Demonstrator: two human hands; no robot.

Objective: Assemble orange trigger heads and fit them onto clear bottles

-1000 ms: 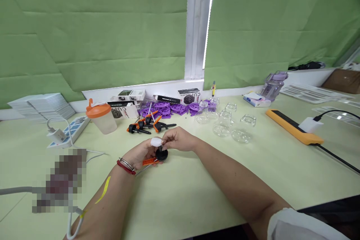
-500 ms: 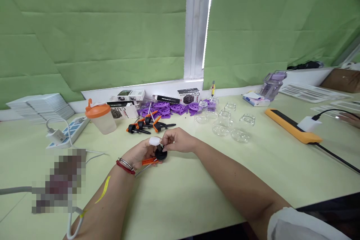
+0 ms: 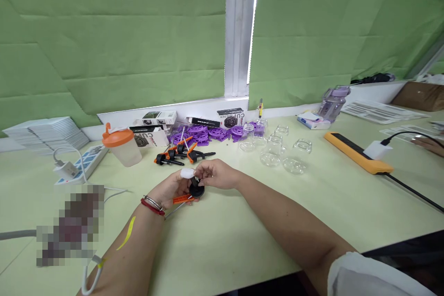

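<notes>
My left hand (image 3: 171, 188) is closed around a small clamp-like part with a black round base (image 3: 196, 190), an orange lever (image 3: 182, 199) and a thin metal rod. A white cap (image 3: 187, 173) covers its thumb tip. My right hand (image 3: 215, 174) pinches at the top of the same black part, fingers curled together. Both hands meet just above the pale green table (image 3: 225, 240), near its middle.
Behind the hands lie more black-and-orange clamps (image 3: 176, 155), purple plastic discs (image 3: 208, 133), small boxes (image 3: 152, 136), an orange-lidded cup (image 3: 121, 145) and several clear glass cups (image 3: 280, 152). A power strip (image 3: 83, 162) sits left, an orange power strip (image 3: 357, 157) right. Another person's hand (image 3: 432, 144) shows at far right.
My hands have kept their hold on the black part with only slight finger movement. Another person's hand has come into view at the far right edge.
</notes>
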